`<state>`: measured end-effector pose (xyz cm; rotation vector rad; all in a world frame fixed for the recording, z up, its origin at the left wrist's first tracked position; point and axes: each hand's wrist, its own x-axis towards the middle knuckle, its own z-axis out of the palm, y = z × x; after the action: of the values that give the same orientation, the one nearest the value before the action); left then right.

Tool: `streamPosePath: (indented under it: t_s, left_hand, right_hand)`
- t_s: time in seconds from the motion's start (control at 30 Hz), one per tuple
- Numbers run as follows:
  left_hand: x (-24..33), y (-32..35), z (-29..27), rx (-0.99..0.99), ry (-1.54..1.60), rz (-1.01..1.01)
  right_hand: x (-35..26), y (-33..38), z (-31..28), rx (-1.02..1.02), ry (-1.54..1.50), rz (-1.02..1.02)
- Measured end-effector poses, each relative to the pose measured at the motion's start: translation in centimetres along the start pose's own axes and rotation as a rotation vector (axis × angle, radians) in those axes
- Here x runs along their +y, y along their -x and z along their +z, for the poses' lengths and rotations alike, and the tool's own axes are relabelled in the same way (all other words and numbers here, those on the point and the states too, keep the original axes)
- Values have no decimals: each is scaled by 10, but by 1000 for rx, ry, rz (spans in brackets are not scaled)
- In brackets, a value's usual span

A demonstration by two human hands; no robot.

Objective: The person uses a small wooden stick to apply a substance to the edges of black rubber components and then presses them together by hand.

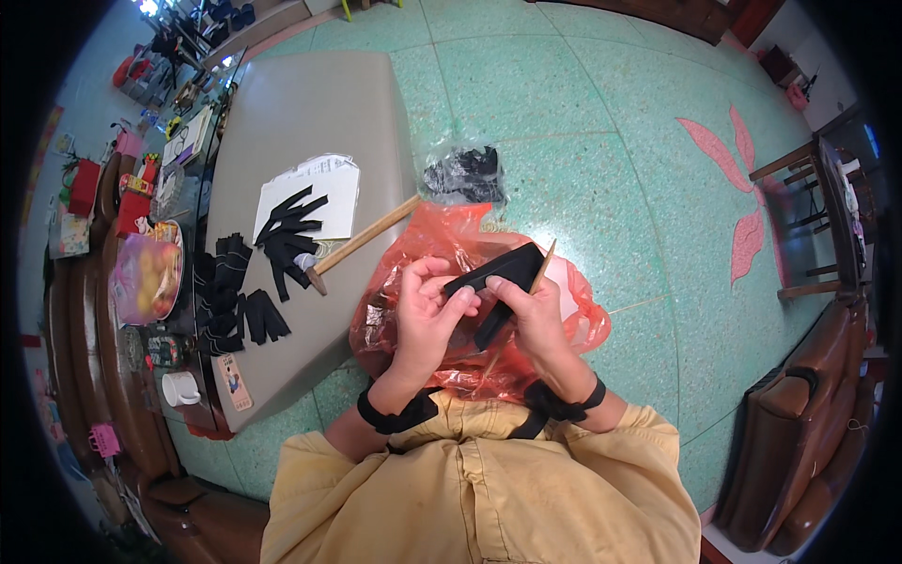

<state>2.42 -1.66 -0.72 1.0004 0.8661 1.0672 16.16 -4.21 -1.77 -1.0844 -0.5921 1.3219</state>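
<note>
**Both hands on the black strip, over the red bag**

Your left hand [427, 315] and right hand [536, 315] each have their grip closed on a flat black fabric strip [498, 273], held above the crumpled red plastic bag [470, 367] in your lap. Your right hand also pinches a thin wooden stick [542, 268]. On the grey desk [310, 103] to your left, near its right edge, lie cut black fabric pieces [287, 240] and a wooden-handled hammer [362, 242].

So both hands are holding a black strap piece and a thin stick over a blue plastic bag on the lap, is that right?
Not quite: the plastic bag is red-orange, not blue, as the head view shows. Both hands, left hand and right hand, do hold the black strap piece and thin stick over it.
</note>
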Motion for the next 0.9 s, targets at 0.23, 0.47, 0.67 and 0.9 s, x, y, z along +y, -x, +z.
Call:
streamPosePath:
  t_s: [0.23, 0.47, 0.67, 0.9]
  left_hand:
    - [-7, 2, -8, -3, 145, -176]
    - [-15, 0, -3, 94, 155, 6]
    - [-11, 0, -2, 145, 209, -26]
    - [-1, -2, -23, -56, 94, -185]
  right_hand:
    - [-11, 2, 5, 46, -51, 132]
    - [-11, 7, 18, 95, -129, 150]
    - [-4, 3, 13, 120, 71, 191]
    - [-11, -9, 0, 9, 94, 50]
